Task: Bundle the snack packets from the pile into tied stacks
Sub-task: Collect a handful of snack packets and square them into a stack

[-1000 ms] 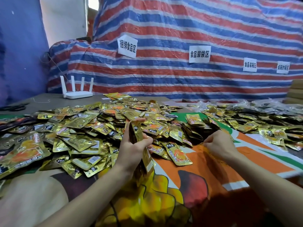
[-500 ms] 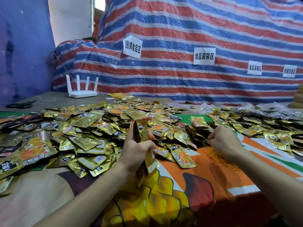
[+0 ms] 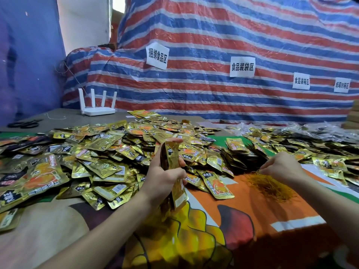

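Head view: left hand (image 3: 161, 177) still grips packet stack (image 3: 172, 158); right hand (image 3: 283, 167) now pinches ties (image 3: 272, 185).

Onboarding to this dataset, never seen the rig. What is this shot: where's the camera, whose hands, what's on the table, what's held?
There is no machine here. A person works with bare hands, and the single picture comes from a wide-angle camera worn on their head, looking forward and down. The left hand holds a small stack of gold snack packets upright. The right hand, fingers curled, appears to pinch strands from a heap of thin yellow ties lying on the printed cloth. A big loose pile of the same packets covers the surface to the left and behind, and more lie at right. Further back are a white router, scissors and a striped tarp with paper signs.
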The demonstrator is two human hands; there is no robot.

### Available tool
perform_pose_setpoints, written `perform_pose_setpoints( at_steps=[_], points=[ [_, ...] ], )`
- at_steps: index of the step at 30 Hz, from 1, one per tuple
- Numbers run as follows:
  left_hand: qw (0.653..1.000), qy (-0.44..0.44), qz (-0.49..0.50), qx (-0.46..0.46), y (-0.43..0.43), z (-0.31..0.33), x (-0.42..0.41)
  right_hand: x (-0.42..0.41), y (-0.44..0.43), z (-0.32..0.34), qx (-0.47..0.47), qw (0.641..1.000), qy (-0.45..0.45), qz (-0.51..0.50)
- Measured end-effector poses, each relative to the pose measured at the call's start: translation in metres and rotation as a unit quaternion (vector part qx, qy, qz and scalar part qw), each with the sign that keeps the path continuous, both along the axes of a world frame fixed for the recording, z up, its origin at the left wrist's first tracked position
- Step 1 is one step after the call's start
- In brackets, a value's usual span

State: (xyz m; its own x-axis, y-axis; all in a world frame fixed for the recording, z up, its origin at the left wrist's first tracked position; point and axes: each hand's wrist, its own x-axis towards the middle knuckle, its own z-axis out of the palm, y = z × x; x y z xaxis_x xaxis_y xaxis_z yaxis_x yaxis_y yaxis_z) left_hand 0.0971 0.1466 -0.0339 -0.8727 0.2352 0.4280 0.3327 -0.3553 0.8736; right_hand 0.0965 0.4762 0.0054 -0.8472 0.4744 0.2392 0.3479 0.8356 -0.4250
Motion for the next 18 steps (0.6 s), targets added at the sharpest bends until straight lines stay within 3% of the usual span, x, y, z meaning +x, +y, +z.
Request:
perform_pose_setpoints(
  at_steps=[8, 13, 18],
  points=[
    [1.000, -0.003, -0.010, -0.018, -0.002, 0.000, 0.002, 0.002, -0.014, 0.007, 0.032, 0.997, 0.069, -0.009],
    [0.999, -0.041, 0.018, -0.006, -0.002, 0.002, -0.001, -0.005, -0.074, 0.007, -0.037, 0.976, 0.101, 0.190],
    [0.995, -0.092, 0.030, -0.017, -0.017, 0.005, -0.009, -0.007, -0.153, 0.002, -0.172, 0.899, 0.123, 0.385]
  ],
)
